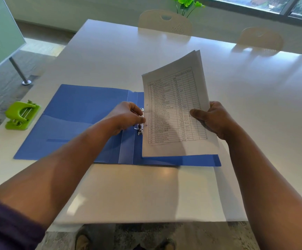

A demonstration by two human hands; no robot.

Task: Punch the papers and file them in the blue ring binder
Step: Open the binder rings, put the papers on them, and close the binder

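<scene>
The blue ring binder (pixel 74 116) lies open and flat on the white table (pixel 146 192). Its metal ring mechanism (pixel 140 126) runs along the spine. My left hand (pixel 126 115) pinches the rings with fingers and thumb. My right hand (pixel 212 118) holds a stack of printed papers (pixel 173 109) by its right edge, tilted up over the binder's right half. Two punched holes show near the papers' left edge, right beside the rings. The lower left corner of the stack rests on the binder.
A green hole punch (pixel 21 115) sits at the table's left edge, left of the binder. Two white chairs (pixel 165 21) stand at the far side, with a plant behind them. The table's near edge is just in front of my feet.
</scene>
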